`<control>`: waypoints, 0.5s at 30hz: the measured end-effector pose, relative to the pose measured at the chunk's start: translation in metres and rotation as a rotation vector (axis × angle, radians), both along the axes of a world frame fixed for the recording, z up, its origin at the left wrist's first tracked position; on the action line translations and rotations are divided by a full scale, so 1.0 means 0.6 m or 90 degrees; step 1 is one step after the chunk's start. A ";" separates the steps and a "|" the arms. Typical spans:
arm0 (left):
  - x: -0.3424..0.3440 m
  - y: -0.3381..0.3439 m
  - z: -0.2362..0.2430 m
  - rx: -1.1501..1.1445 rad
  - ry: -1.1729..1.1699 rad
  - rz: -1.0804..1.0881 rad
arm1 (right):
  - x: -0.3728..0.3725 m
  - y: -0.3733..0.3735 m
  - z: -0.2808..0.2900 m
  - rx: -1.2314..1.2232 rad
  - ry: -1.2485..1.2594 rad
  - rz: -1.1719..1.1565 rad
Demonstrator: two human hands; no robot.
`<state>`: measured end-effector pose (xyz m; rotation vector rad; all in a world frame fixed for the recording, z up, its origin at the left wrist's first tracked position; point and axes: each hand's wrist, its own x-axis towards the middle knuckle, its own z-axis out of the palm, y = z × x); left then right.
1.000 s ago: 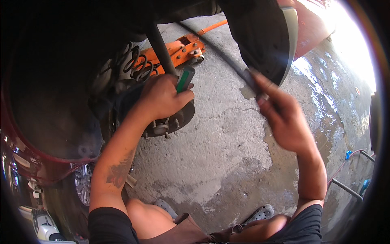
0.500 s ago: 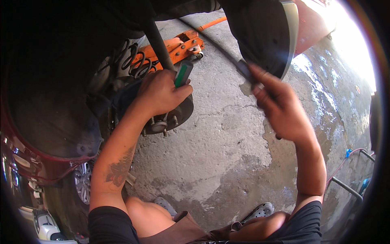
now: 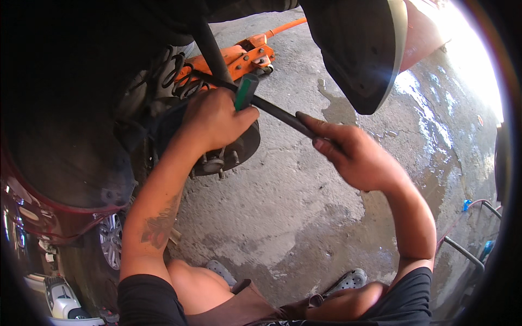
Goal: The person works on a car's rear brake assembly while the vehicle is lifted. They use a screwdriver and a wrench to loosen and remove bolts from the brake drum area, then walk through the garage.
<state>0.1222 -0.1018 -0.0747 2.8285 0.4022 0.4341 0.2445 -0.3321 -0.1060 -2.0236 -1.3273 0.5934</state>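
Green-handled tool (image 3: 247, 92) juts from tight left grip (image 3: 216, 119) by hub (image 3: 214, 165); black bar (image 3: 280, 115), clenched in right grip (image 3: 360, 155), now lies closer.

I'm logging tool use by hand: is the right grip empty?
No, the right grip is closed around a long dark bar.

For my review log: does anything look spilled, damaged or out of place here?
Yes: a dark, wet-looking patch on the concrete floor, upper right of centre, against paler surroundings, possibly a spill. The wheel hub has bare studs, no wheel.
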 end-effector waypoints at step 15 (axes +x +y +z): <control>-0.009 0.007 -0.020 0.013 -0.025 -0.001 | 0.008 0.005 -0.050 0.233 0.147 -0.082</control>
